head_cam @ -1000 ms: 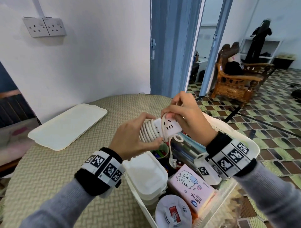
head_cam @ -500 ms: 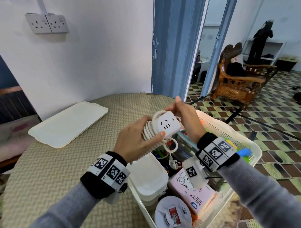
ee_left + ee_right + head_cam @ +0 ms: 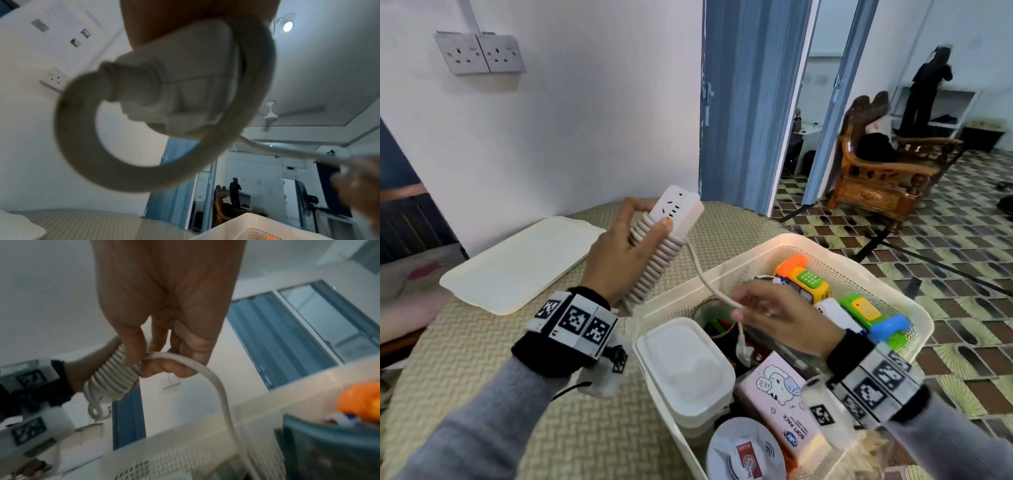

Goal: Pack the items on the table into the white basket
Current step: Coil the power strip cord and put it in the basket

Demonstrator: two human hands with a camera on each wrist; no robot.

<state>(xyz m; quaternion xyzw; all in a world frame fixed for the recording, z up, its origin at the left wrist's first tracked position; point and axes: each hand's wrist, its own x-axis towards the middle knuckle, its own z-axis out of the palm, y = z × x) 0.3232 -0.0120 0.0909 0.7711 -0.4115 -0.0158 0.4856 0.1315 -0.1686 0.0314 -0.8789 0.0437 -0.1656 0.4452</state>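
Note:
A white power strip [image 3: 676,210] with its cord coiled round it is gripped upright by my left hand [image 3: 645,219], above the table just left of the white basket [image 3: 914,305]. A loose stretch of cord [image 3: 698,270] runs down to my right hand [image 3: 738,306], which pinches it over the basket. Below that hand the plug [image 3: 743,347] hangs inside the basket. The left wrist view shows the strip's end [image 3: 185,81] and a cord loop [image 3: 82,162] close up. In the right wrist view my fingers [image 3: 133,353] pinch the cord [image 3: 213,379].
The basket holds a white lidded box [image 3: 685,363], a pink tissue pack [image 3: 780,394], toy phones [image 3: 804,277], a pen cup [image 3: 712,318] and a round white device [image 3: 743,455]. A white tray [image 3: 517,263] lies on the woven table mat [image 3: 465,394]. A doorway and wooden chair [image 3: 876,185] stand beyond.
My left hand has lifted the strip up and to the left. My right hand has let go of the strip, dropped toward the basket and now pinches a loose stretch of cord.

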